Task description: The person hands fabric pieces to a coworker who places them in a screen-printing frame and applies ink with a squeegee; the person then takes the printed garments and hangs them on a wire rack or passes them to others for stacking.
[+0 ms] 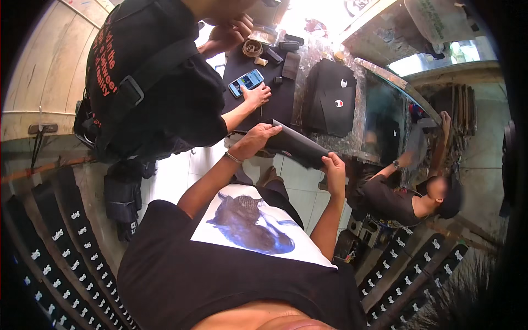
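Note:
My left hand (256, 141) and my right hand (334, 169) grip the two upper corners of a dark sheet (297, 146), held in front of my body. Fingers and thumb pinch it at each end. The sheet is black, tilted down to the right and seen nearly edge-on; whether it is cloth or another material I cannot tell. Just beyond it, on the worktable, lies a stack of similar black pieces (324, 96), the top ones bearing small white-and-red emblems. Neither hand touches the stack.
At the left, a person in black (159, 82) leans over the table, a hand on a phone (246, 83). A second person (410, 203) works at a frame (407, 88) on the right. Racks of printed black strips (71, 242) flank me. A small bowl (252, 48) sits at the back.

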Available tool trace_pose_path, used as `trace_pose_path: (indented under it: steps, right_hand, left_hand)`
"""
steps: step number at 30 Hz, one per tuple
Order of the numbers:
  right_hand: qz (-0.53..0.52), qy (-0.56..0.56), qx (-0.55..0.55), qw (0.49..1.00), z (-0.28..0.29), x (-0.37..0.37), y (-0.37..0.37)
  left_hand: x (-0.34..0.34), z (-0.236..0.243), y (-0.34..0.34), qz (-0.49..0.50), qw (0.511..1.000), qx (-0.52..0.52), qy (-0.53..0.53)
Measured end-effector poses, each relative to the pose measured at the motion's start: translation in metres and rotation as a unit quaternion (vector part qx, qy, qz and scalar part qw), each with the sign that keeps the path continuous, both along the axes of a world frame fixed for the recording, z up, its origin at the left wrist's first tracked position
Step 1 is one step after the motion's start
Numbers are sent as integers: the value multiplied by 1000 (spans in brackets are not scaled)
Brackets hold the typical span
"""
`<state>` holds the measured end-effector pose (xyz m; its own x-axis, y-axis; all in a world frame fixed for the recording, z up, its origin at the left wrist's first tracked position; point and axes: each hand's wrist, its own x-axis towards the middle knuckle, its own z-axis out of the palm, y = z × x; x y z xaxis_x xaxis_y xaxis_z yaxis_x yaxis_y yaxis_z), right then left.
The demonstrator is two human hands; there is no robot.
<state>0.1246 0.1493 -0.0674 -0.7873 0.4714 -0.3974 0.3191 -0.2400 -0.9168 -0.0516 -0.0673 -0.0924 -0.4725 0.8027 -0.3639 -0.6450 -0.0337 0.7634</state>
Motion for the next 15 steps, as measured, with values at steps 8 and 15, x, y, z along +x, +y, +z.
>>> trace_pose_path:
  steps: [8,15]
  right_hand:
    - [-103,-122,-2,987,-73,23,70]
    - [-200,-159,84,963,-171,-20,180]
  left_hand:
    - [2,37,1,-8,928,-230,293]
    - [21,54,10,102,942,-280,154]
